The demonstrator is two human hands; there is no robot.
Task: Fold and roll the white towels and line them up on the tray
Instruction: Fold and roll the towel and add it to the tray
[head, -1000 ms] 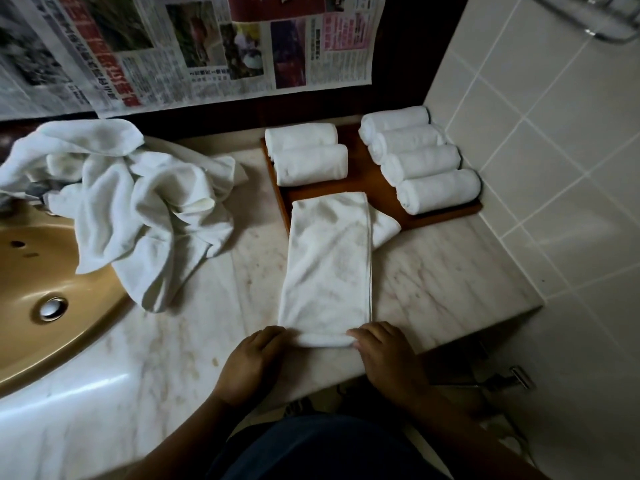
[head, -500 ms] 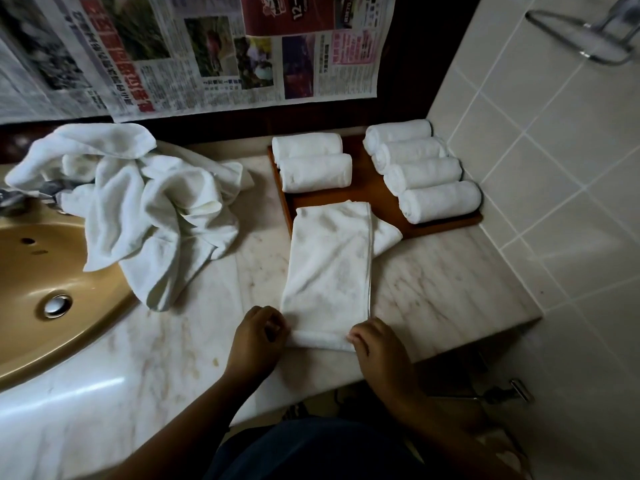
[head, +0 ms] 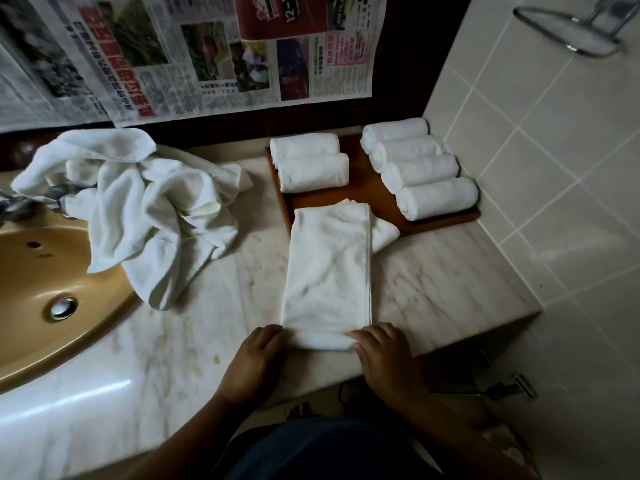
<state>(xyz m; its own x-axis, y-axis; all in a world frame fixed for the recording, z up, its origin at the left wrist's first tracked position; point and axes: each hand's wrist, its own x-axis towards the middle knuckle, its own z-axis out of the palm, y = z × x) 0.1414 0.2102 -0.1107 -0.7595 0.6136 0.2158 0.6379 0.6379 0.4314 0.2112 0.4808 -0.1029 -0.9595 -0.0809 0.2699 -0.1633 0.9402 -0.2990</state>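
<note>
While the left hand (head: 258, 355) and right hand (head: 384, 355) are gripping its near end, the folded towel (head: 329, 271) is lying lengthwise on the counter (head: 450, 289).
Fingers are curling over the first turn; uneven pressure could be skewing the roll. The fingertips are hard to make out. The towel's far end is covering part of the near edge of the tray (head: 367, 188).

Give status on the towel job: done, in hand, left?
Done: six rolled towels on the tray. In hand: left hand and right hand grip the folded towel at its near end, barely rolled. Left: finish that roll, then the crumpled towel pile at the sink.
</note>
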